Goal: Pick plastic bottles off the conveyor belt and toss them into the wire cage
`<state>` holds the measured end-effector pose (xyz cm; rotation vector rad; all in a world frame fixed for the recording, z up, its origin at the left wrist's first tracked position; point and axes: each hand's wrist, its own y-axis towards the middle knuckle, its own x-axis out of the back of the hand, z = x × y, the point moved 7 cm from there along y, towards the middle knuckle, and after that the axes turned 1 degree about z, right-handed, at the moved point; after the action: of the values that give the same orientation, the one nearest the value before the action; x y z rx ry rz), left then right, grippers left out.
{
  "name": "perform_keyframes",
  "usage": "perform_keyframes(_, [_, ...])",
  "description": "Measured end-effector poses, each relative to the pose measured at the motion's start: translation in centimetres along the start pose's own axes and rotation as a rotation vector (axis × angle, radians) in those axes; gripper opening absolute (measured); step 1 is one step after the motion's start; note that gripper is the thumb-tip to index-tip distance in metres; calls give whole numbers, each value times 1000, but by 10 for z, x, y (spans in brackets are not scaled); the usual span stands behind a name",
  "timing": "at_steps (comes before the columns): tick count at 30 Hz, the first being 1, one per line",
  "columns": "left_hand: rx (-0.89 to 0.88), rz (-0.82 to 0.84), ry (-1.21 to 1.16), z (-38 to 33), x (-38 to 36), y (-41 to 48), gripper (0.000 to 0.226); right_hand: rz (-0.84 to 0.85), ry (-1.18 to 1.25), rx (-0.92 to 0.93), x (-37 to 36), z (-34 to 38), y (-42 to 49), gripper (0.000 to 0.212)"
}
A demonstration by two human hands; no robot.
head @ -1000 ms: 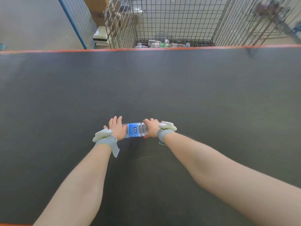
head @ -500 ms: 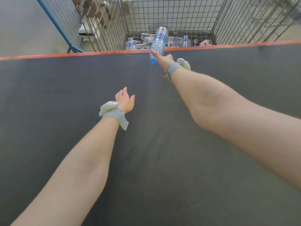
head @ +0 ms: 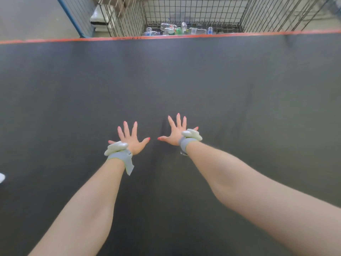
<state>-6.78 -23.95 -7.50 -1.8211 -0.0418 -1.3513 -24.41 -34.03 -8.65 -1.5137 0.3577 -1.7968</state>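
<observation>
On my feed both arms are stretched out over the dark conveyor belt (head: 184, 80), side by side near the middle of the view. The left hand (head: 132, 139) is fully released, palm down, fingers fanned wide and thumb pointing in toward the other hand, gripping nothing. Same deal with the right hand (head: 175, 133): fingers splayed, thumb pointing left, nothing in it. The two thumbs sit near each other but apart. I honestly can't tell whether the palms are resting on the surface or floating just above it. Each wrist has a grey wristband with a pale lumpy pod on top, the left wristband (head: 120, 154) with a loose strap end hanging off it, and the right wristband (head: 186, 143) snug behind the knuckles. The plastic bottles (head: 177, 30) are all down in the bottom of the wire cage (head: 193, 13), a jumble of mostly clear ones with a green one and some blue bits mixed in, just past the orange edge strip (head: 73, 40) on the far side of the belt, well away from either hand. A blue frame post (head: 70, 17) slants up at the cage's left, with a white bundle (head: 99, 19) behind the mesh there. There's also a small white blob (head: 1, 177) right at the left edge of the belt, too cut off to identify.
</observation>
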Motion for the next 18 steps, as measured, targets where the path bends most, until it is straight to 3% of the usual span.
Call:
perform_keyframes(3, [51,93,-22,30,-45,-31,91,35,-41,-31,-43,-5,-28,112])
perform_keyframes(5, [-24,163,-24,29,-62,-45,87,38,-68,-89,-50,-18,-37,115])
perform_keyframes(10, [-219,76,-251,-12,-36,-67,70,20,61,-251,-33,-55,-51,91])
perform_keyframes(14, [-223,-16,-186,-12,-16,-85,64,19,75,-142,-33,-31,-65,78])
perform_keyframes(18, [-219,-77,-74,13,-14,-95,63,47,91,-48,-44,-5,-78,80])
